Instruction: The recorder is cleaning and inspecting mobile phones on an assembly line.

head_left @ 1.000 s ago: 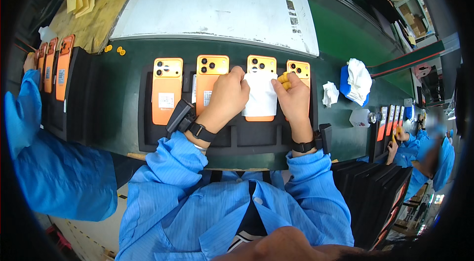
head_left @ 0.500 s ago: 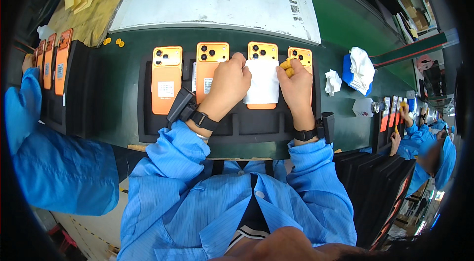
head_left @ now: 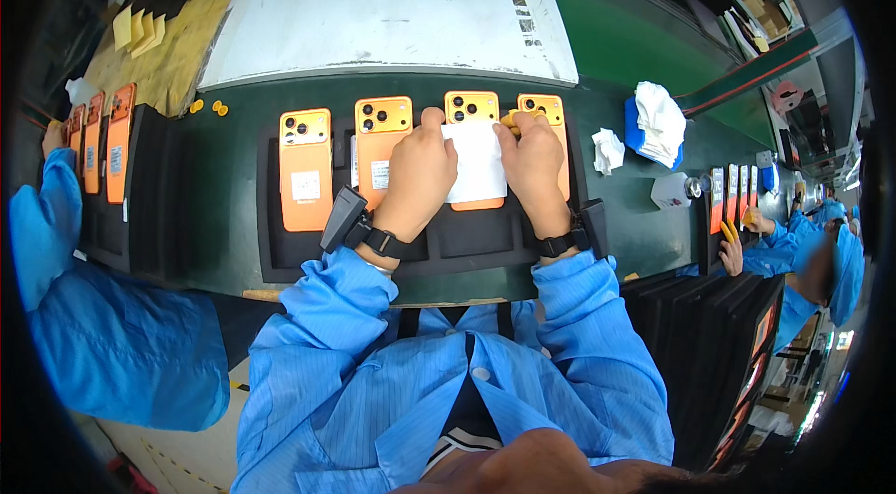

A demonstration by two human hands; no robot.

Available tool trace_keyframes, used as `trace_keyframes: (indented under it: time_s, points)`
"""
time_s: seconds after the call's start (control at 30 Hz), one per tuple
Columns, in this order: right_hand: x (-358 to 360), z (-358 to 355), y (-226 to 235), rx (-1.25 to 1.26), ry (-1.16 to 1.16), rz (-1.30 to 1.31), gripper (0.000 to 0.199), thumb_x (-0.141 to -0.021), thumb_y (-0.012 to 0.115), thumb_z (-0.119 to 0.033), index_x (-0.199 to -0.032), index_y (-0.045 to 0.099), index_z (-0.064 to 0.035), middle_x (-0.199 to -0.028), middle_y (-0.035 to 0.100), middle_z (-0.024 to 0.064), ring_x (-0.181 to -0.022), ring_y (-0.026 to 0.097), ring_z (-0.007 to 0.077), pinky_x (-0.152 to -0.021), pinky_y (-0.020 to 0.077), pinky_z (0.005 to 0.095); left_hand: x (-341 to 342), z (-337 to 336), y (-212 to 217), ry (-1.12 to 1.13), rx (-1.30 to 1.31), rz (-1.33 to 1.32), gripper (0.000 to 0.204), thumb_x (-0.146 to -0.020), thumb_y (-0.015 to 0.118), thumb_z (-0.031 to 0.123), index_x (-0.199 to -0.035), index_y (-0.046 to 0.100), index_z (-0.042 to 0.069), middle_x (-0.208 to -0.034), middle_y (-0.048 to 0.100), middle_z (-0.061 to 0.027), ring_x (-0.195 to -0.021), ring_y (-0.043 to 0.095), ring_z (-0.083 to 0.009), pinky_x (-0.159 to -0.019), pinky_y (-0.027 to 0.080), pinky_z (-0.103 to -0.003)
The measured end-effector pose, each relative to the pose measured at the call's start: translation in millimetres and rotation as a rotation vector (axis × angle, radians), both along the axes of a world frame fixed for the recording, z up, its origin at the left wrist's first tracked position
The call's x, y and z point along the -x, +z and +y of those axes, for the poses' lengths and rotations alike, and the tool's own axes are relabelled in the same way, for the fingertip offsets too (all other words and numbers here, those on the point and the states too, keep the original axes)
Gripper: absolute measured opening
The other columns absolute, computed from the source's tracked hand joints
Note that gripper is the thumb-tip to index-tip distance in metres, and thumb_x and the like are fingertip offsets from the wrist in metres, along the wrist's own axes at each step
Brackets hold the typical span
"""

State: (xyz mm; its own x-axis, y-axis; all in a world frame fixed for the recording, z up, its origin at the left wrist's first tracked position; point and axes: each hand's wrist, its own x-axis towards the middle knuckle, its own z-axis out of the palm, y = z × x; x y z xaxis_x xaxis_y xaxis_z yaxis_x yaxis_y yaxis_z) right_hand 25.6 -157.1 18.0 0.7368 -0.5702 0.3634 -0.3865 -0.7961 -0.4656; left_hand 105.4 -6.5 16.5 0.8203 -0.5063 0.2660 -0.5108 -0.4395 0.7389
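Observation:
Several orange phones lie back-up in a black foam tray [head_left: 233,247] on the green belt. A white sheet [head_left: 478,162] covers the third orange phone [head_left: 472,109]. My left hand [head_left: 417,175] presses on the sheet's left edge and partly hides the second orange phone [head_left: 381,134]. My right hand [head_left: 533,162] holds the sheet's right side, with a small yellow piece [head_left: 511,120] at its fingertips. It hides most of the fourth orange phone [head_left: 544,107]. The first orange phone [head_left: 305,167] lies untouched at the left.
A co-worker's blue sleeve [head_left: 56,242] reaches another tray of orange phones [head_left: 107,144] at the left. White cloths in a blue holder [head_left: 658,120] and a crumpled wipe [head_left: 608,150] lie to the right. More people work at the far right [head_left: 784,242]. Yellow pads [head_left: 135,27] sit at the back left.
Both hands with the white sheet have shifted slightly up and toward the phones' camera ends. The belt and trays have not visibly moved.

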Motion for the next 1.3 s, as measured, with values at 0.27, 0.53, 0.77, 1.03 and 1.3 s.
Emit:
trace_keyframes:
  time_s: [0.27,0.53,0.77,1.03,1.3]
  points:
    - [7,-1,0,-0.024,0.151,-0.210,0.013,-0.085,0.072,-0.014,-0.088,0.065,-0.0037,-0.078,0.059,0.0131,-0.069,0.061,0.0331,-0.061,0.0489,0.0422,-1,5,10,-0.052,-0.117,-0.225,0.056,-0.076,0.068,-0.001,-0.129,0.059,0.013,-0.137,0.049,-0.0204,-0.118,0.053,-0.0382,-0.091,0.050,-0.045]
    - [21,1,21,-0.134,0.365,-0.377,0.011,-0.082,0.076,-0.007,-0.086,0.067,-0.0011,-0.071,0.050,0.0068,-0.056,0.052,0.0166,-0.051,0.0420,0.0312,-16,3,-1,-0.187,-0.061,-0.363,0.024,-0.073,0.071,-0.001,-0.095,0.072,0.009,-0.152,0.037,-0.0193,-0.138,0.029,-0.0502,-0.112,0.034,-0.051]
    - [25,-26,12,-0.371,0.275,-0.343,0.014,-0.083,0.077,-0.008,-0.087,0.067,0.0008,-0.070,0.051,0.0025,-0.057,0.050,0.0087,-0.051,0.0399,0.0251,-19,9,22,-0.206,0.052,-0.122,0.012,-0.075,0.072,0.005,-0.086,0.068,0.004,-0.098,0.070,-0.0132,-0.110,0.059,-0.0321,-0.093,0.047,-0.043]
    - [41,-26,27,-0.872,0.359,-0.424,0.010,-0.088,0.072,-0.005,-0.089,0.065,0.0018,-0.078,0.060,-0.0023,-0.063,0.051,0.0024,-0.056,0.0404,0.0207,-15,22,39,-0.324,0.183,0.295,0.011,-0.084,0.073,0.008,-0.090,0.067,0.000,-0.076,0.066,-0.0024,-0.069,0.062,-0.0090,-0.061,0.049,-0.025]
    - [59,-26,67,-1.094,0.551,-0.229,0.007,-0.087,0.072,-0.004,-0.088,0.067,0.0001,-0.079,0.063,-0.0007,-0.069,0.055,0.0039,-0.060,0.0428,0.0203,-21,45,62,-0.537,0.164,0.691,0.008,-0.087,0.072,0.006,-0.090,0.069,-0.001,-0.077,0.066,-0.0016,-0.070,0.061,-0.0075,-0.062,0.048,-0.023]
